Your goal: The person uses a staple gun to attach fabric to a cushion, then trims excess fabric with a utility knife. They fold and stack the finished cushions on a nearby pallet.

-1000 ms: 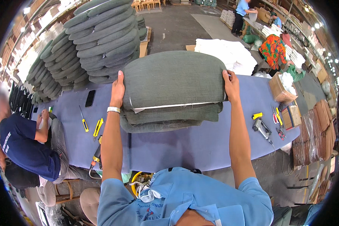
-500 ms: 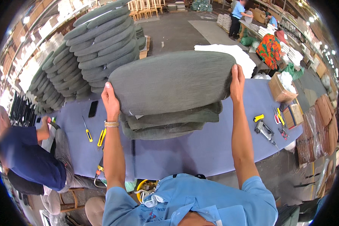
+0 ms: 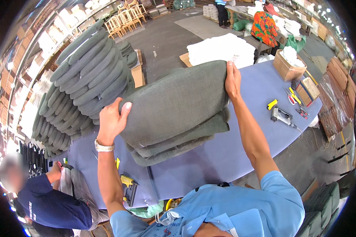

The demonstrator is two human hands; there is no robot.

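Grey-green cushion [image 3: 178,102] spans the middle of the view, held above the blue tabletop [image 3: 261,106] between the person's two hands and slanting so that its right end lies farther from the body. At the far left, a co-worker in a navy shirt [image 3: 55,201] sits by the tabletop's edge. Beyond that person lean shorter stacks of dark cushions [image 3: 61,118], and just right of these rises a taller cushion stack [image 3: 93,75].

Next comes the left hand [image 3: 111,125], a metal watch [image 3: 104,147] on its wrist: its fingers are clamped on the cushion's left end, the thumb on the upper face, though some fingertips are hidden. A yellow-and-black tool [image 3: 128,189] lies beside that forearm. Below the cushion, layers of similar dark cloth [image 3: 182,148] show along its near side; beyond its far edge sits a white pile [image 3: 221,51].

The right hand [image 3: 233,83] has its fingers clamped on the cushion's right end. Farther right are a yellow-handled object [image 3: 272,104], a silver-and-black air tool [image 3: 281,117], an open carton [image 3: 289,72] with white stuffing, red-handled scissors [image 3: 292,99], small pliers [image 3: 302,113] and a brown box [image 3: 307,91]. Plastic-wrapped brown cushions [image 3: 334,102] stand past the tabletop's right end.
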